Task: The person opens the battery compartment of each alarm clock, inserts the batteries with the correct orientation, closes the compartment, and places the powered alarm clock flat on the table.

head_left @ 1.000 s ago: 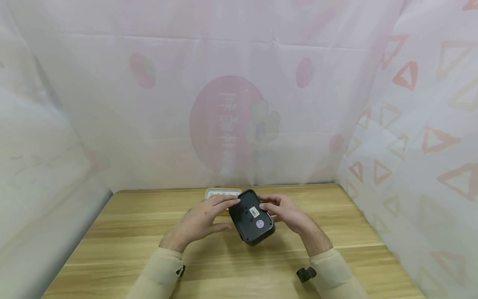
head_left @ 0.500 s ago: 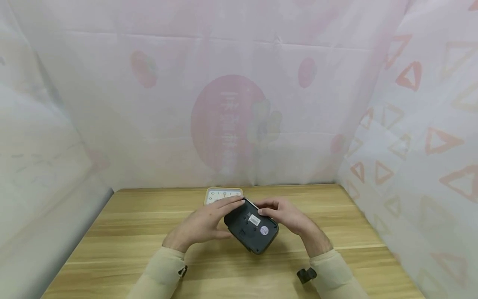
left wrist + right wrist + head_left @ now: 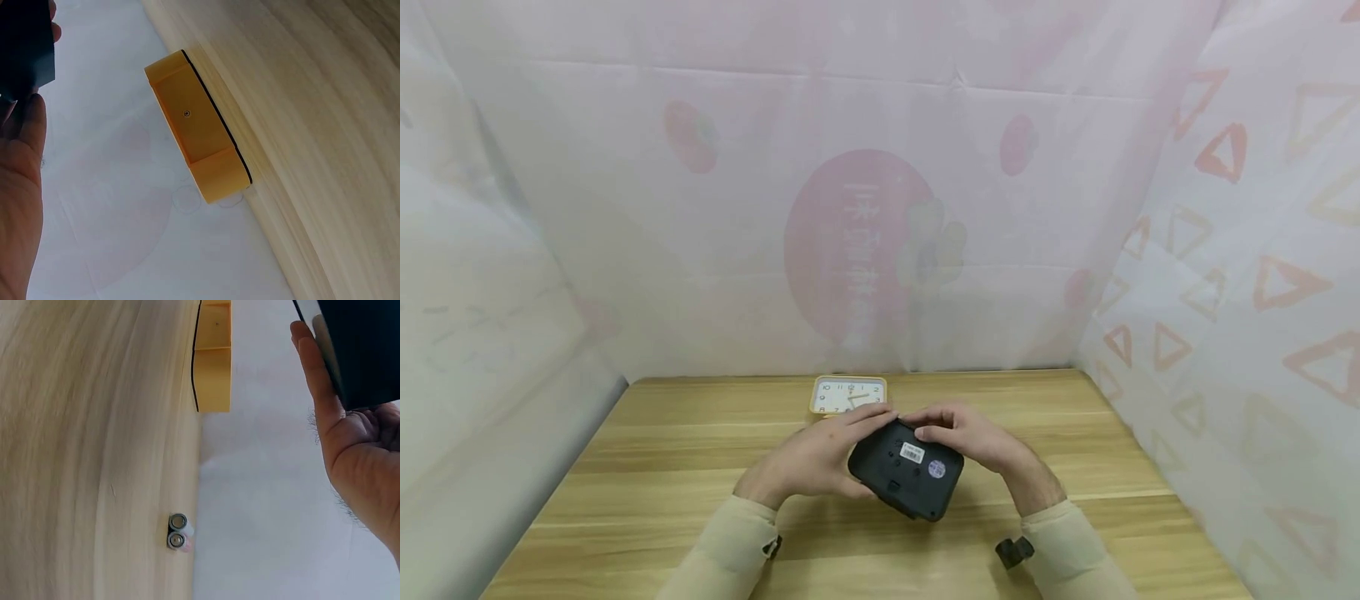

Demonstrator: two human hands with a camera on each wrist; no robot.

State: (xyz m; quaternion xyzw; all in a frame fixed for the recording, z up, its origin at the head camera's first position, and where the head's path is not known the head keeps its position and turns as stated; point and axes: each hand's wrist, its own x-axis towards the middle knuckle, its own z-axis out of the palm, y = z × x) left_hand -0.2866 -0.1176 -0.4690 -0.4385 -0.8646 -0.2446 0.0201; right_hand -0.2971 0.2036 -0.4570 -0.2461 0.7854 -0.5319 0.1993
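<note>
Both hands hold a black clock with its back turned up. A white barcode label and a round purple sticker show on that back. The left hand has its fingers along the top left edge and its thumb at the lower left side. On the right hand, the thumb presses the back near the top edge while the fingers go behind. In the right wrist view a pale strip shows along the clock's far side; its front is otherwise hidden. Past the hands stands a yellow clock, its lower part partly covered by the left fingers.
In the right wrist view, two batteries stand side by side on the wooden table. A printed white cloth hangs behind the table and along both sides. Small dark wrist cameras sit by the sleeves.
The black clock has turned counterclockwise in the hands and come a little nearer. The left hand has shifted slightly right and nearer, and more of the yellow clock's face now shows.
</note>
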